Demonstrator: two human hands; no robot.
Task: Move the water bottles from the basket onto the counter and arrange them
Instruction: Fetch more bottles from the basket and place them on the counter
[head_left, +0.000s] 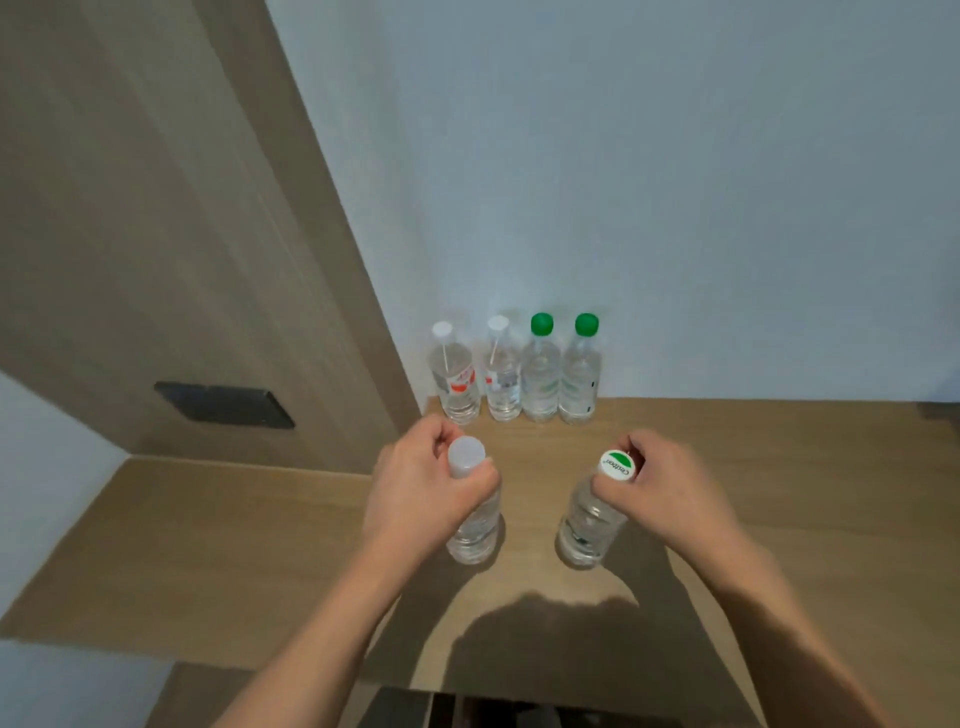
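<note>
My left hand (421, 483) grips the neck of a clear water bottle with a frosted white cap (474, 535), which stands upright on the wooden counter (218, 551). My right hand (660, 483) grips the neck of a second clear bottle with a green-and-white cap (587, 530), also upright on the counter. Against the back wall stands a row of several bottles: two with white caps (460, 384) (503, 384) on the left and two with green caps (541, 382) (581, 384) on the right. The basket is out of sight.
A tall wooden panel (171, 234) with a dark wall plate (223, 404) rises at the left of the counter. A pale wall (675, 182) backs the counter. Below the counter's front edge a dark object (467, 709) shows partly.
</note>
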